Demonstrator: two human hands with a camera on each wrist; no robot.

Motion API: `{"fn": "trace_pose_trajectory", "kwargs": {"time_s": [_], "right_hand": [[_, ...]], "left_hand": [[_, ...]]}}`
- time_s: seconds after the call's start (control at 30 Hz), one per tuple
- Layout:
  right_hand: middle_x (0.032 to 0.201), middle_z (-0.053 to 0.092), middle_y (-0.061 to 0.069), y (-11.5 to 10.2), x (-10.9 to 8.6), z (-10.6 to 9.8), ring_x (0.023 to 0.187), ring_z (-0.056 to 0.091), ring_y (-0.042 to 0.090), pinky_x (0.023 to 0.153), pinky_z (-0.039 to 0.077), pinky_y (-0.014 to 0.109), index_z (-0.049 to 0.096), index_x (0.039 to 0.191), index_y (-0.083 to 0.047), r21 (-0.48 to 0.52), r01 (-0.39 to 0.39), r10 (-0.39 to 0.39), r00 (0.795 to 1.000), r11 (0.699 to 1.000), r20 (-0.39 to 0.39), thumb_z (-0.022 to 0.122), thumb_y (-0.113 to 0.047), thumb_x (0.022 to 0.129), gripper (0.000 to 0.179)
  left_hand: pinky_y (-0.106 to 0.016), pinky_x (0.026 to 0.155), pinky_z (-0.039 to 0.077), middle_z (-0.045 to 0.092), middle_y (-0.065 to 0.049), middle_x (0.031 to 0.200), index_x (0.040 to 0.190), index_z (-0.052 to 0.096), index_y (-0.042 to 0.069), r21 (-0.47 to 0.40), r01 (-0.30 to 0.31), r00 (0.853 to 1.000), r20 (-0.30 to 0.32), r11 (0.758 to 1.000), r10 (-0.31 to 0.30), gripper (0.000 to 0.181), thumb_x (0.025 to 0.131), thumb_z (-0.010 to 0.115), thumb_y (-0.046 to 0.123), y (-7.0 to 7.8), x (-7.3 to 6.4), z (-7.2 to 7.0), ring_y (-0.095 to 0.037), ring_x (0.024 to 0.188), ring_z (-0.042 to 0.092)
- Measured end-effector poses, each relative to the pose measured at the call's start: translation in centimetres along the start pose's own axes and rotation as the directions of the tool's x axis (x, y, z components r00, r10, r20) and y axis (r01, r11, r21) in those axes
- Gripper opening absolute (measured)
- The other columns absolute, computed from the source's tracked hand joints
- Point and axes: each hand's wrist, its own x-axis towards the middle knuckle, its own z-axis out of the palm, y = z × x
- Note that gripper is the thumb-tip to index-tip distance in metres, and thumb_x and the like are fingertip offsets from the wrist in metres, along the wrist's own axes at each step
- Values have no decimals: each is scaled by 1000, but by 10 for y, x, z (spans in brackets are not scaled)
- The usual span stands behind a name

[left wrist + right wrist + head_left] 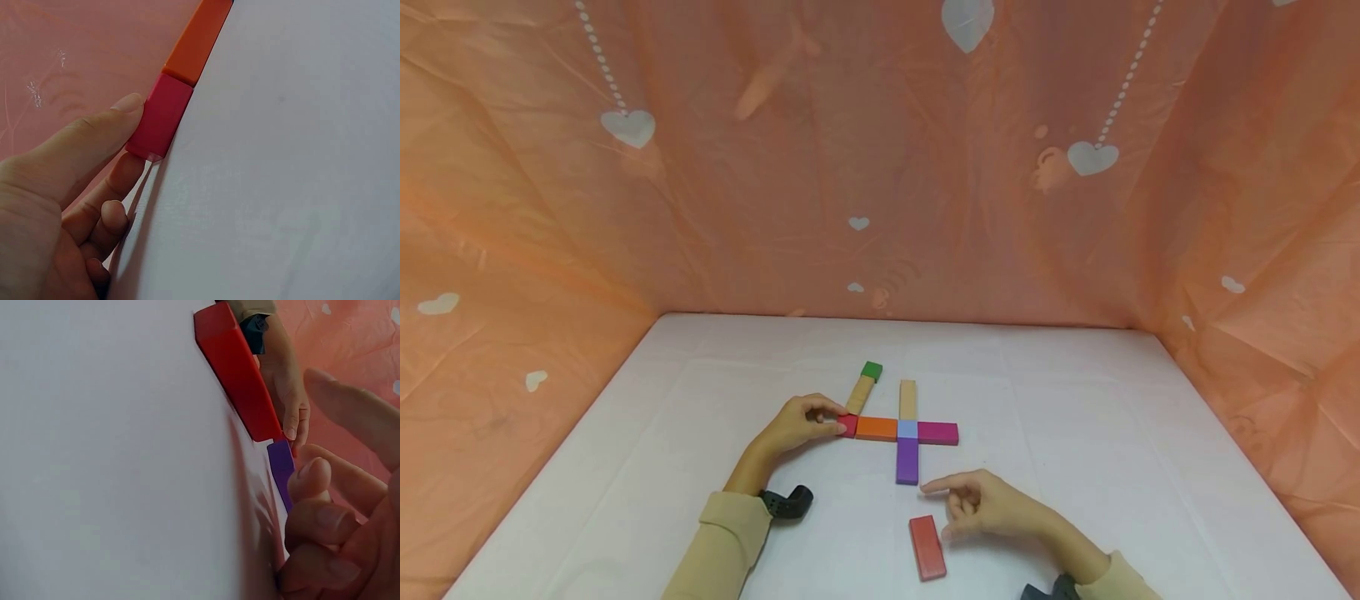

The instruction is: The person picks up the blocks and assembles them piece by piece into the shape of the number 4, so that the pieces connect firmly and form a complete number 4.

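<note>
My left hand [801,423] pinches a crimson block [161,112] between thumb and fingers, at the left end of a row lying on the table. An orange block [876,429] adjoins it, followed by a light blue block [907,429] and a magenta block [937,433]. From the light blue one, a purple block [907,461] extends toward me. Over the table by its near end is my right hand [988,504], index finger extended, the others bent, holding nothing. A loose red block [927,548] lies slightly tilted beside the right thumb.
One plain wooden block [907,400] points away from the light blue block. Another wooden block [861,394] slants off near the crimson one, with a green block [872,371] at its far end. Orange cloth [880,183] surrounds the white table [1075,375] at back and sides.
</note>
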Motion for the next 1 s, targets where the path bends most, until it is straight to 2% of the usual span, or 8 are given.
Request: {"fn": "trace_pose_trajectory", "kwargs": {"time_s": [0.3, 0.53, 0.77, 1.0], "right_hand": [[72, 46, 25, 1, -5, 5, 60, 40, -9, 54, 35, 10, 55, 128, 9, -5, 35, -35, 999, 999, 19, 74, -13, 80, 56], [70, 43, 24, -5, -9, 10, 59, 42, -7, 55, 35, 11, 54, 132, 5, 48, -42, 41, 999, 998, 31, 77, -14, 79, 61], [68, 45, 23, -6, -12, 14, 60, 42, -8, 54, 36, 11, 53, 130, 8, 26, 17, -17, 1000, 1000, 9, 79, -13, 76, 63], [67, 44, 20, -8, -13, 16, 59, 40, -8, 54, 34, 11, 56, 129, 4, 1, 3, -3, 1000, 1000, 3, 80, -15, 76, 61]], "left_hand": [[-21, 69, 38, 59, -4, 86, 103, 74, 9, 1, 4, 1000, 1, 1000, -4, 25, 81, 76, 21, 0, -1, 0, -14, 80, 46], [-21, 68, 38, 59, -4, 87, 104, 74, 9, -1, -2, 1000, 3, 1000, 2, 26, 81, 76, 20, 1, 0, 0, -13, 79, 46], [-20, 68, 38, 60, -4, 88, 104, 74, 8, 6, 1, 1000, -1, 1000, -1, 26, 81, 76, 20, 2, 0, 0, -12, 79, 46], [-21, 69, 38, 58, -3, 86, 104, 74, 8, 4, 11, 1000, -3, 1000, -11, 26, 81, 76, 20, 2, 0, 0, -13, 80, 46]]}}
